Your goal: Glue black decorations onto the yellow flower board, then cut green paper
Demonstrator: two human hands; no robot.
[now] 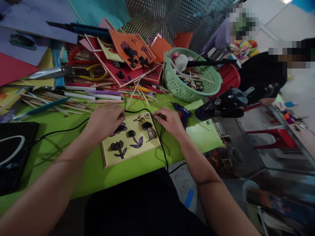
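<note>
A pale yellow card (pixel 137 151) lies on the green table, with thin wooden sticks along its edges. It bears drawn flowers whose heads are dark pebbles, such as the round pebble (pixel 132 133) in the middle. My left hand (pixel 107 118) is at the card's upper left, its fingers curled together over a pebble flower; whatever they grip is hidden. By the upper right corner, my right hand (pixel 169 120) has thumb and fingers pinched together, close to a black cable (pixel 161 144). What sits in that pinch is too small to tell.
A blue glue gun (pixel 182 113) lies right of my right hand. Behind stand a green basket (pixel 177 90) of sticks and a dark pencil case (pixel 211 106). Pens (pixel 81 95), scissors (pixel 50 72) and an orange pebble card (pixel 133 49) crowd the back. Another person (pixel 263 75) is at the right.
</note>
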